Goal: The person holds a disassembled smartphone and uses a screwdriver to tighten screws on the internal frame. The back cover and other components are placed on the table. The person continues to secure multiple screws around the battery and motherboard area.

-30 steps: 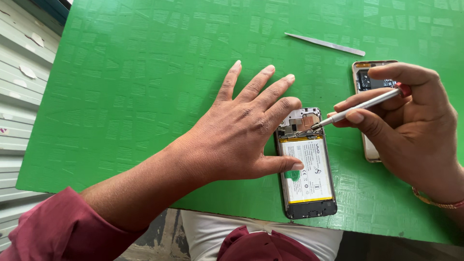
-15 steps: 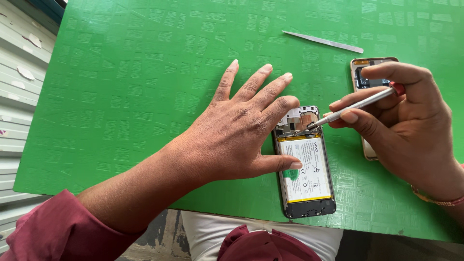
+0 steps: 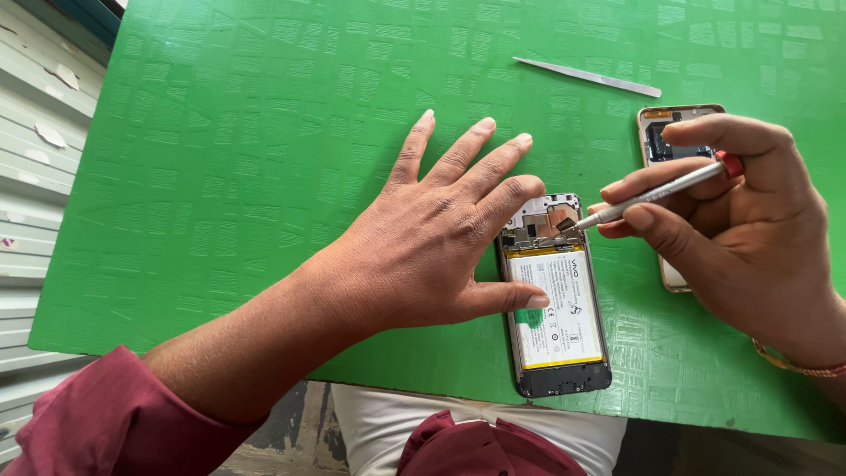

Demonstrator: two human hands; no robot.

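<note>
Pinning opened phone (image 3: pixel 557 308) near table edge (image 3: pixel 423 388), screwdriver (image 3: pixel 652 191) poised

A: The left hand (image 3: pixel 432 238) covers the left edge of the opened phone (image 3: pixel 553 300); the frame there cannot be read.

B: The right hand (image 3: pixel 740 238) hides most of the second phone (image 3: pixel 656 132). The screwdriver (image 3: pixel 652 192) tip is too small to tell whether it touches a screw.

A: The right wrist is cut off by the picture's edge.
</note>
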